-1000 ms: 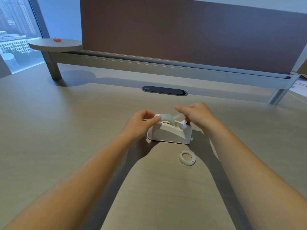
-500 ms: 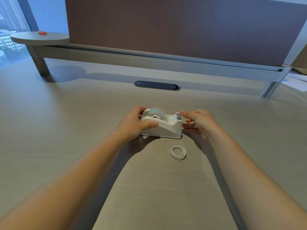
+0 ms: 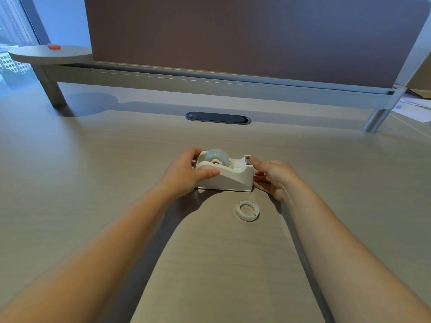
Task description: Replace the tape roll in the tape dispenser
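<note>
A white tape dispenser (image 3: pixel 229 179) stands on the desk with a clear tape roll (image 3: pixel 218 156) seated in its cradle. My left hand (image 3: pixel 184 172) wraps the dispenser's left end, thumb along its near side and fingers behind it. My right hand (image 3: pixel 272 174) rests against the right end, its thumb by the cutter and fingers at the base. A white empty tape core (image 3: pixel 247 210) lies flat on the desk just in front of the dispenser, to the right.
The desk (image 3: pixel 93 183) is light wood. A dark oval cable port (image 3: pixel 218 118) lies behind the dispenser. A brown partition (image 3: pixel 233 36) on a metal rail closes the back. A round side shelf (image 3: pixel 50 54) carries a small red object (image 3: pixel 54 46). Papers (image 3: pixel 412 108) lie far right.
My right hand has dropped from above the roll to the dispenser's cutter end. My left hand has shifted from the roll to gripping the dispenser body. The tape strip is no longer lifted.
</note>
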Available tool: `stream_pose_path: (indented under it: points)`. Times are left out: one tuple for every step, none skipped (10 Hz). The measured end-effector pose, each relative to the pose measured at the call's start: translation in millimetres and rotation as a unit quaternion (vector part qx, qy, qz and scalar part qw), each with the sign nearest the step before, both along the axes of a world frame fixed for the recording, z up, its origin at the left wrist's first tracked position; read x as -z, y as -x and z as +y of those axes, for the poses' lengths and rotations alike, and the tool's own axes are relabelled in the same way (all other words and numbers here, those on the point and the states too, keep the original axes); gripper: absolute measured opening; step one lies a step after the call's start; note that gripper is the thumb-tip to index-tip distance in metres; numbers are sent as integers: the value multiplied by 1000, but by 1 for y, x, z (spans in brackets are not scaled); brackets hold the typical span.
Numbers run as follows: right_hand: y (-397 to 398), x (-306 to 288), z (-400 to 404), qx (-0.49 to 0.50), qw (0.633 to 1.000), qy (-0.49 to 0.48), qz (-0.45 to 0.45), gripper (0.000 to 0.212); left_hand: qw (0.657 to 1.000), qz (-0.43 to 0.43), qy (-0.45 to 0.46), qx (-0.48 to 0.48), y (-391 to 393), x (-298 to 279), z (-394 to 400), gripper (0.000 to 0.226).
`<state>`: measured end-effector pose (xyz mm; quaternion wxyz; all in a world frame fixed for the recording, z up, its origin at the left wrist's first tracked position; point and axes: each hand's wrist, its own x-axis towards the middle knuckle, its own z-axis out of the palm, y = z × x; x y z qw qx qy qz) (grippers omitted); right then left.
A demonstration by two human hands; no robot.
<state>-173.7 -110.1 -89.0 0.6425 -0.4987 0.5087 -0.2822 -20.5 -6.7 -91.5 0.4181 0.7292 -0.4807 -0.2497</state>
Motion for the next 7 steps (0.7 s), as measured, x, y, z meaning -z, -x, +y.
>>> stream_pose_path:
  points:
    - [-2,2,0,10,1000,-11,-2,23,1000,1,1,-2,1,0,0,52]
    - [-3,6,1,16,1000,-2,-1,22,1000,2,-2,-1,2,1,0,53]
    - [-4,9,1,30,1000,7,0,20,1000,3,2,0,4,1,0,53]
    - [-4,7,5,42,999,19,5,13,1000,-4,-3,-1,5,0,2,53]
    - [-1,5,10,45,997,50,23,28,999,-30,-16,-1,7,-2,2,55]
    - [1,-7,21,55,978,160,125,38,992,-110,-51,-19,9,-12,3,66]
    - [6,-21,40,36,929,325,172,33,991,-115,45,-46,19,-30,9,62]
